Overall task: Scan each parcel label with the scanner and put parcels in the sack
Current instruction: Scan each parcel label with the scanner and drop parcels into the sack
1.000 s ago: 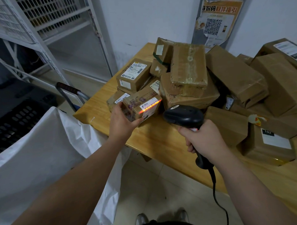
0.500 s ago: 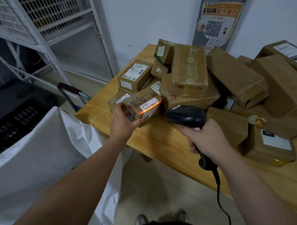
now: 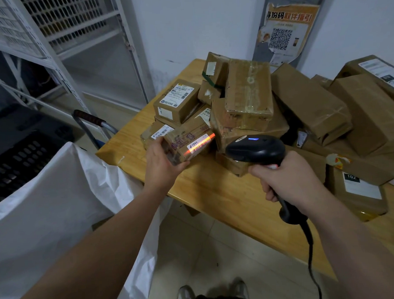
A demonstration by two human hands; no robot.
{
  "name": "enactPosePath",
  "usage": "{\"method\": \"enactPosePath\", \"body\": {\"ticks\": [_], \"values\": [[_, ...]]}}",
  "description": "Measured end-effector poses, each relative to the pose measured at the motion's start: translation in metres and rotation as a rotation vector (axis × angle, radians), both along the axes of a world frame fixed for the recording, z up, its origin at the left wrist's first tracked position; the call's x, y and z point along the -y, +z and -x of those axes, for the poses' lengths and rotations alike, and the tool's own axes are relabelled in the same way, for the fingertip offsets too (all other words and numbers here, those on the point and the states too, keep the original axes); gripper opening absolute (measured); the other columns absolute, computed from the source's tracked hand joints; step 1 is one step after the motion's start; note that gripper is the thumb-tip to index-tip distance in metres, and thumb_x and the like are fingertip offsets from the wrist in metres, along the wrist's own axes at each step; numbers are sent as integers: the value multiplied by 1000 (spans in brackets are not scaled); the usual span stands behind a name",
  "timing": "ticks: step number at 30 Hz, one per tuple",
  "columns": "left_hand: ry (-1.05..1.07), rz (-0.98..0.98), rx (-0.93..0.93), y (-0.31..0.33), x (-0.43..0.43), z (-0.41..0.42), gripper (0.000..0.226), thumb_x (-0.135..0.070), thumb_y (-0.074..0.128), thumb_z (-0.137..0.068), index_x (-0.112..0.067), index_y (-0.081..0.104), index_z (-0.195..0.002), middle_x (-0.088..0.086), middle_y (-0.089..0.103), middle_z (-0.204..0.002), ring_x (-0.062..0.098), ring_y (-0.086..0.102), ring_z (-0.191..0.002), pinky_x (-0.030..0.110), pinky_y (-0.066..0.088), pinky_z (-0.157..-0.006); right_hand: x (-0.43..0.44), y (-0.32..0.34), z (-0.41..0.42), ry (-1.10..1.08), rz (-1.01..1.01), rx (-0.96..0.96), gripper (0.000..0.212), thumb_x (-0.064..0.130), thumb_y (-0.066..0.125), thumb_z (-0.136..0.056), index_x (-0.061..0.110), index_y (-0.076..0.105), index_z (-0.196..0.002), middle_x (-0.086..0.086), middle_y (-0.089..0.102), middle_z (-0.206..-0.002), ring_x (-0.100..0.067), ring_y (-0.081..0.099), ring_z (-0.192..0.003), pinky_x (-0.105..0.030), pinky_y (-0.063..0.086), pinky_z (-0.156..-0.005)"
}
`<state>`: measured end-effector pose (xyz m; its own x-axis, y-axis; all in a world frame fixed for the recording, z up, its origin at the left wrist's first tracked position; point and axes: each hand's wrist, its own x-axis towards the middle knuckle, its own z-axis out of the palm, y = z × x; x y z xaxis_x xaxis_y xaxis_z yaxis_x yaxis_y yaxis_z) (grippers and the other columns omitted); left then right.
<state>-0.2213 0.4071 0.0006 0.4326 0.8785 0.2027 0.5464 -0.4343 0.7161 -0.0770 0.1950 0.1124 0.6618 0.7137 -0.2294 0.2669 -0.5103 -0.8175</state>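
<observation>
My left hand [image 3: 161,163] grips a small brown parcel [image 3: 186,142] by its near end, holding it just above the wooden table [image 3: 216,193]. An orange scan line glows across the white label on the parcel's near face. My right hand [image 3: 288,183] grips the handle of a black corded scanner [image 3: 256,150], whose head points left at that label from close by; a blue light shines on top of the head. The white sack [image 3: 47,212] stands open at the lower left, beside the table's corner.
A heap of brown cardboard parcels [image 3: 302,108] covers the table behind and to the right of the scanner. A white metal shelf rack [image 3: 58,42] and a black crate [image 3: 18,161] stand at the left. A trolley handle [image 3: 88,119] rises by the sack. The scanner's cable hangs down at the right.
A blue light has come on atop the scanner. The parcel is tilted a little more, and the scan line sits lower on its label. Both hands stay nearly in place.
</observation>
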Motion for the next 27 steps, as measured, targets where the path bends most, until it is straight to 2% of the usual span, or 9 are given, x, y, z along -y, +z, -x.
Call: {"method": "enactPosePath", "body": {"ticks": [3,8,12,17,19,21,23,26,27], "values": [[-10,-21,21,0,4,-4,89,-30,86,-69,-11,34,-140,6,44,-135,21,41,-127,37,38,-108,0,2,-3,-5,-4,11,26,22,67,-84,8,62,-62,-1,57,-44,-16,60,-44,-28,48,-50],[-13,-16,34,-2,7,-10,88,-27,86,-68,-9,36,-139,6,44,-134,18,41,-126,23,32,-101,1,-13,3,-7,27,-10,28,21,67,-83,5,62,-61,-4,58,-45,-18,60,-44,-28,50,-50],[-2,23,13,-3,6,-10,93,-31,86,-69,-11,32,-142,6,42,-139,20,40,-130,32,35,-108,-3,-24,6,-25,30,-23,30,23,66,-82,6,61,-58,-2,58,-43,-15,59,-42,-28,48,-50],[22,60,12,-3,6,-1,95,-39,84,-68,-14,31,-143,4,43,-140,20,40,-130,41,40,-108,-37,-29,7,57,28,-6,29,31,68,-82,7,65,-66,-6,64,-53,-20,66,-50,-33,57,-57],[62,142,68,0,5,8,94,-42,84,-66,-15,33,-141,2,46,-136,17,45,-124,38,46,-102,-56,-29,13,113,-3,-6,30,34,68,-84,8,66,-70,-5,65,-56,-19,66,-54,-34,58,-61],[110,229,164,6,7,22,88,-43,83,-69,-16,36,-138,0,49,-130,14,51,-116,28,50,-91,-71,-30,20,173,-55,-21,31,37,68,-84,10,66,-70,-3,65,-57,-18,67,-55,-33,58,-62],[183,307,263,9,9,44,76,-40,78,-76,-15,38,-135,-2,52,-123,12,54,-108,18,48,-79,-83,-36,25,236,-91,-95,34,40,69,-83,11,65,-67,-1,64,-56,-16,66,-54,-31,55,-60],[358,405,453,6,16,89,60,-33,71,-84,-16,40,-132,-3,54,-117,7,56,-99,16,47,-72,-97,-55,29,256,-105,-236,40,34,70,-86,7,62,-57,-4,60,-51,-19,61,-50,-30,50,-56],[420,400,456,1,17,105,56,-30,70,-86,-15,41,-132,0,54,-118,7,55,-97,16,46,-72,-101,-64,32,242,-102,-284,42,31,70,-86,5,60,-55,-6,58,-50,-20,59,-49,-30,49,-55]]}}
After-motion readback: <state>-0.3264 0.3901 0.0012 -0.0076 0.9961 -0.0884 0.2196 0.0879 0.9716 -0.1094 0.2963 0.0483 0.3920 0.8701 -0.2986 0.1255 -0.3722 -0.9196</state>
